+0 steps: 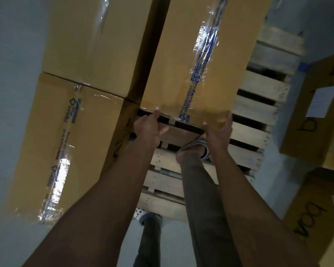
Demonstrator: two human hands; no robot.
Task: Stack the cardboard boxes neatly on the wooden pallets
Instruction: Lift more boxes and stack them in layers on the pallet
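A brown cardboard box (pixel 206 53) sealed with clear printed tape lies on the wooden pallet (pixel 256 130). Both my hands are at its near edge. My left hand (pixel 149 128) grips the near left corner, fingers curled around the edge. My right hand (pixel 218 132) presses on the near right corner with fingers spread. To the left, two more taped boxes stand on the pallet: one at the front (pixel 62 143) and one behind it (pixel 96 41). One of my feet, in a sandal (pixel 201 151), stands on the pallet slats below the held box.
Bare pallet slats show to the right of the held box. Further cardboard boxes (pixel 316 120) with a white label and handwriting stand on the grey floor at the right. My other foot (pixel 147 218) is on the floor at the pallet's near edge.
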